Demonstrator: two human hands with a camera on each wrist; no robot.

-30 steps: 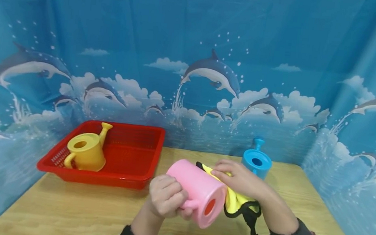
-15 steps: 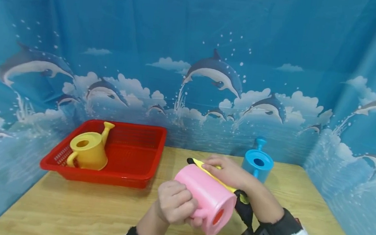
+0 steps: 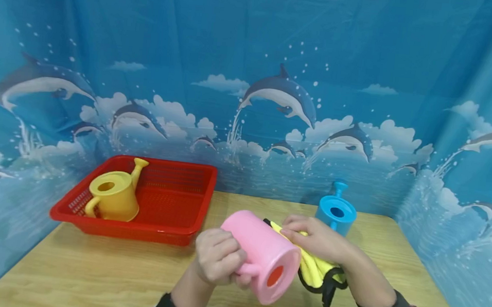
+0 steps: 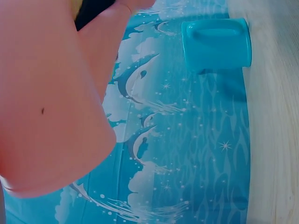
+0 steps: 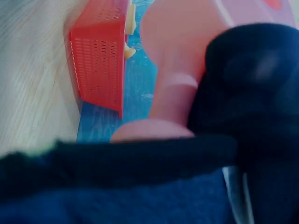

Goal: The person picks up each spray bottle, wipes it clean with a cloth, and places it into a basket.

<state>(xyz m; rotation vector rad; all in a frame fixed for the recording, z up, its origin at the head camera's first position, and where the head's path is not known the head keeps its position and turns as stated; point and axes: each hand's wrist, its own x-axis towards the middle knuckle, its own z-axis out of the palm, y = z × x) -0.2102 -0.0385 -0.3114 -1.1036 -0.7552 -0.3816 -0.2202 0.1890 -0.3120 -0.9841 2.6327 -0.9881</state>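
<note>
A pink toy watering can [image 3: 259,252] is held tilted above the table, its round opening turned toward me. My left hand [image 3: 220,257] grips its handle. On the can's far right side, my right hand [image 3: 315,237] holds a yellow cloth [image 3: 315,272] with black edging, its fingers bent over the cloth near the can's wall. A black strap hangs from the cloth. The left wrist view has the pink can [image 4: 51,107] large at its left. In the right wrist view, the can's spout [image 5: 173,95] shows, and dark fabric hides the right hand.
A red plastic basket [image 3: 168,237] stands at the back left with a yellow watering can [image 3: 116,200] inside. At the back right is a blue watering can [image 3: 341,215]. A dolphin-print curtain [image 3: 244,173] encloses the wooden table [image 3: 130,275].
Hands, can and cloth shifted right and slightly down, the right hand sliding along the can, then came back left and up. The right hand moved back right, and more yellow cloth shows now.
</note>
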